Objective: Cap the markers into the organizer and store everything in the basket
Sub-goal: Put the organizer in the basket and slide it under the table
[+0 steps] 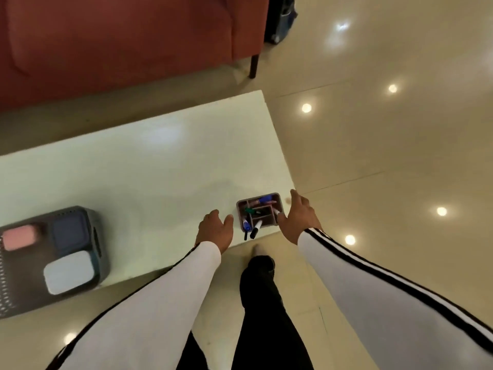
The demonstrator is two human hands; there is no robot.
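Both hands, L (214,228) & R (298,217), spread wide, flanking organizer (276,200) w/ markers (256,228) at counter (133,169) edge; basket (99,236) well left.

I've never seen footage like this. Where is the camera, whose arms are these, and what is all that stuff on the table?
There is no machine here. A person wears a wide-angle camera on the head, so this single picture looks down over their own arms in white sleeves with black stripes. The left hand and right hand reach to either side of a small purple organizer near the corner of a white table. Both hands are open and hold nothing. Whether they touch the organizer is hard to tell. Markers stand and lean in its compartments. Far to the left sits a grey basket holding three soft-looking blocks: a pink block, a dark blue block and a white block. Beyond the table is a red sofa.
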